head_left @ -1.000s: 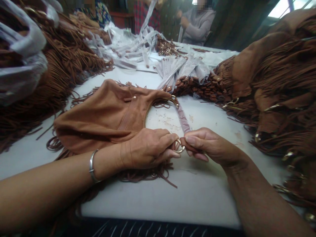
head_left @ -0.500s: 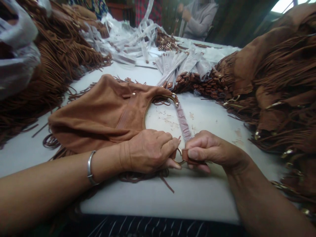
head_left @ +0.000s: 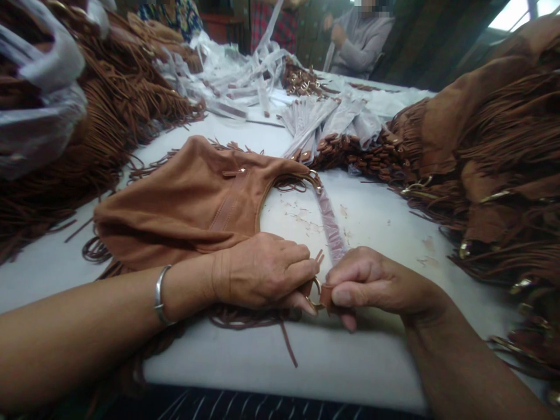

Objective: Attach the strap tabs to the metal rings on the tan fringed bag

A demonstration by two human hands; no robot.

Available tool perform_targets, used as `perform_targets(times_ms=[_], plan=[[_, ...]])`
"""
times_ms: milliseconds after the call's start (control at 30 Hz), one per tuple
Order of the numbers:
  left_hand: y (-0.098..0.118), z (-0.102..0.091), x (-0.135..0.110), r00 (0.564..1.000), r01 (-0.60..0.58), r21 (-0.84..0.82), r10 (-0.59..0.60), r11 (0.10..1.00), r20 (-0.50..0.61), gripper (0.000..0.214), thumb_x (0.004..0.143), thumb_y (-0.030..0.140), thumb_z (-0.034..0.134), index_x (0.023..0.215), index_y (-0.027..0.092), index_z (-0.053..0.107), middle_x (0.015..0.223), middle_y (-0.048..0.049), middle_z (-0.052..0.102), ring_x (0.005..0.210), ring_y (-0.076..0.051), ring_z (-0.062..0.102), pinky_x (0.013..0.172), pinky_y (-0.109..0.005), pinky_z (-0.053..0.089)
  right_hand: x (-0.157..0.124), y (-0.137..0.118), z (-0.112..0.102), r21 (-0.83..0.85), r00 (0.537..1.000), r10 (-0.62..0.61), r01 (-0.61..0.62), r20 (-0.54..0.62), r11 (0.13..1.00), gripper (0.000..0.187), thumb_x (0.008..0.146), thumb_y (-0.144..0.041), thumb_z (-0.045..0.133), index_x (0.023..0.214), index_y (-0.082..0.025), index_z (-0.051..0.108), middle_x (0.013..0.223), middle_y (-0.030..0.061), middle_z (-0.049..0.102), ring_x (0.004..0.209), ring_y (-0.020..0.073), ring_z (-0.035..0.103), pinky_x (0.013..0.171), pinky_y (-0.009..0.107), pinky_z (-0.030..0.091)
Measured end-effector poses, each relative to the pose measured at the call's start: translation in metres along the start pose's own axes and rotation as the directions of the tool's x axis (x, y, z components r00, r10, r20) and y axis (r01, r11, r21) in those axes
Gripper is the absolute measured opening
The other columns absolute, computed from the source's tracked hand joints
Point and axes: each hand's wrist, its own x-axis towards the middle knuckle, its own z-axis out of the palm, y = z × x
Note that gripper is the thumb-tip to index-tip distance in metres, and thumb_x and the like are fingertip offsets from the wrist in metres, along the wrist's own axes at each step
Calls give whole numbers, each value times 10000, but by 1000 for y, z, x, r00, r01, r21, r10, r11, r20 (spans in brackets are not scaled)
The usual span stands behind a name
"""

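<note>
A brown suede handbag (head_left: 201, 204) with fringe lies on the white table, a zip and a stitched strip showing on its upper side. My left hand (head_left: 266, 271) is closed on the bag's near corner, beside a gold ring (head_left: 317, 284). My right hand (head_left: 371, 280) pinches the brown end of the shoulder strap (head_left: 331, 227), which is folded at the ring. Plastic film wraps the strap's middle, and its far end joins the bag at another metal ring (head_left: 313, 174). My fingers hide part of the near ring and the strap end.
Fringed brown bags are heaped on the left (head_left: 118, 111) and right (head_left: 494, 134). Behind the handbag lies a bundle of film-wrapped straps (head_left: 315, 125), with more loose straps and plastic (head_left: 236, 70) beyond. Across the table a person in a grey top (head_left: 365, 44) handles a strap.
My right hand has shifted slightly down and turned at the ring, still pinching the strap end. My left hand keeps its hold. The whole view has shifted a little.
</note>
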Motion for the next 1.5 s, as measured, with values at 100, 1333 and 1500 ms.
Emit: perform_targets(times_ms=[100, 1333, 1500], plan=[[1, 1, 2, 1000, 17, 17, -17, 1000, 15, 465, 899, 515, 282, 907, 115, 519, 761, -59, 570, 635, -178, 547, 565, -303, 473, 0, 5, -4, 134, 999, 35, -36, 5, 990, 320, 847, -355, 550, 720, -68, 614, 571, 10, 545, 421, 65, 497, 396, 160, 334], [-2, 6, -2, 996, 92, 218, -92, 972, -11, 424, 940, 403, 246, 1152, 75, 412, 878, -88, 573, 700, -174, 552, 575, -307, 481, 0, 0, 2, -132, 974, 68, -99, -218, 986, 408, 870, -456, 478, 680, -104, 557, 512, 28, 578, 440, 76, 452, 449, 189, 365], [0, 7, -1, 999, 37, 195, -40, 980, 10, 421, 933, 419, 274, 1135, 86, 432, 870, -81, 572, 688, -164, 562, 568, -293, 479, -3, -4, 2, -173, 987, 128, -143, -93, 975, 383, 890, -403, 459, 621, -132, 479, 471, -14, 507, 405, 53, 394, 406, 170, 296]])
